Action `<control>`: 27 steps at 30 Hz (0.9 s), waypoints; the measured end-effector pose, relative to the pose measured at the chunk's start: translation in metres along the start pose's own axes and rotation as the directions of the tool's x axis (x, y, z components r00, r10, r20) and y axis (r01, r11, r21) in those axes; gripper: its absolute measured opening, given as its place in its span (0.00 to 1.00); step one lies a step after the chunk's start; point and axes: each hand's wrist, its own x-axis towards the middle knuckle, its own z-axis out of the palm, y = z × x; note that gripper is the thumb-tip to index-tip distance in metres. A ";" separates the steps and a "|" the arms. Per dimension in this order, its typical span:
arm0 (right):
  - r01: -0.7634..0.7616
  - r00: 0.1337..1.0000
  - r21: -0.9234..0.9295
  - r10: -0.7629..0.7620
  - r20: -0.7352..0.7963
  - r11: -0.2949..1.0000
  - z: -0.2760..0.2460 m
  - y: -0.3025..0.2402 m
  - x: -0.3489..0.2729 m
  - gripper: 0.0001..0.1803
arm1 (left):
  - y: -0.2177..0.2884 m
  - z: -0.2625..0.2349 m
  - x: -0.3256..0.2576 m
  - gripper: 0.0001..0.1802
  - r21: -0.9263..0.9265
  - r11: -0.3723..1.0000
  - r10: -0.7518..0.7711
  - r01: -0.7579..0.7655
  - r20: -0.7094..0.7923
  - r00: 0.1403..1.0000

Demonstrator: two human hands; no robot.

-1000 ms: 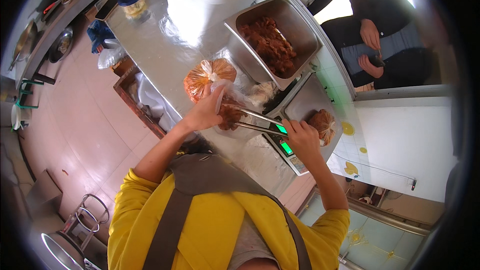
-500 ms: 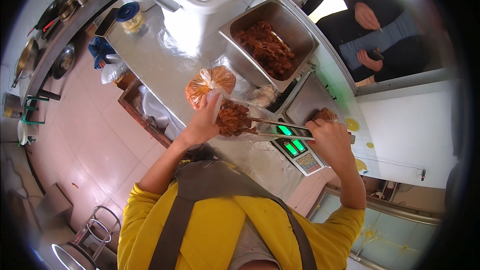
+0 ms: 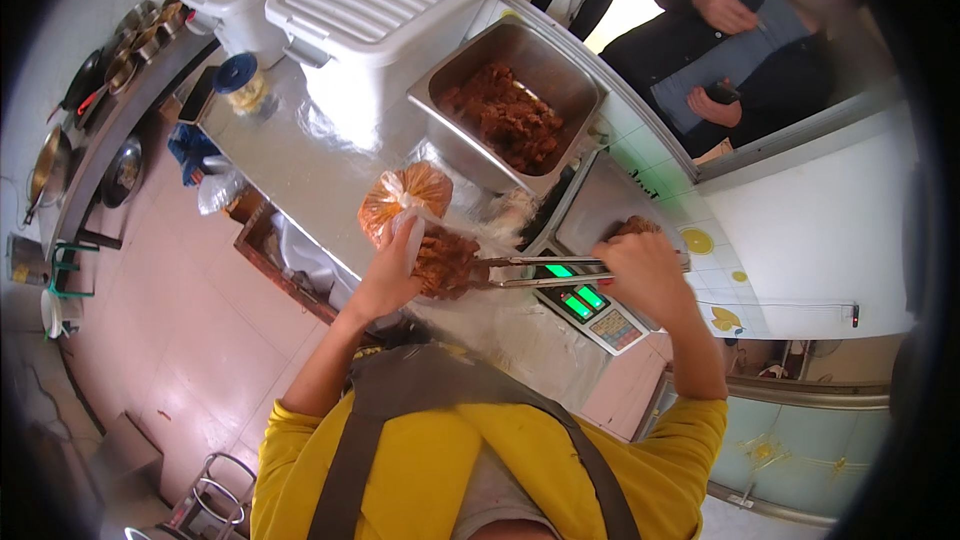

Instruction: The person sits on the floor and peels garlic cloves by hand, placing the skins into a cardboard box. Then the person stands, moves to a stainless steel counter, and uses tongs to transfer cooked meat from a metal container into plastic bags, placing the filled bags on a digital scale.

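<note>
At the near edge of the steel tabletop [image 3: 330,175], the left hand [image 3: 388,275] is gripping a clear bag [image 3: 440,255] of brown food, while the right hand [image 3: 640,275] is closing around metal tongs [image 3: 535,270] reaching into it, above the scale [image 3: 590,305]. Farther back, a steel pan [image 3: 570,90] is sitting.

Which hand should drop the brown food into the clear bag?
Probably the right hand. It grips the long metal tongs, whose tips pinch brown shredded food right at the clear plastic bag. The left hand is busy holding that bag.
</note>
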 end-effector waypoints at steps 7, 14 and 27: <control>-0.264 0.914 0.025 0.259 -0.312 0.964 -0.030 0.072 0.017 0.16 | 0.004 -0.001 0.001 0.46 0.037 0.999 0.032 -0.032 0.001 1.000; -0.307 0.937 -0.120 0.278 -0.210 0.944 -0.017 0.117 0.109 0.23 | 0.008 -0.003 -0.002 0.44 0.031 0.995 0.098 -0.097 -0.029 0.995; -0.375 0.894 -0.101 0.388 0.224 0.922 0.006 0.127 0.199 0.36 | 0.003 -0.001 -0.001 0.44 0.053 0.996 0.076 -0.076 -0.013 0.997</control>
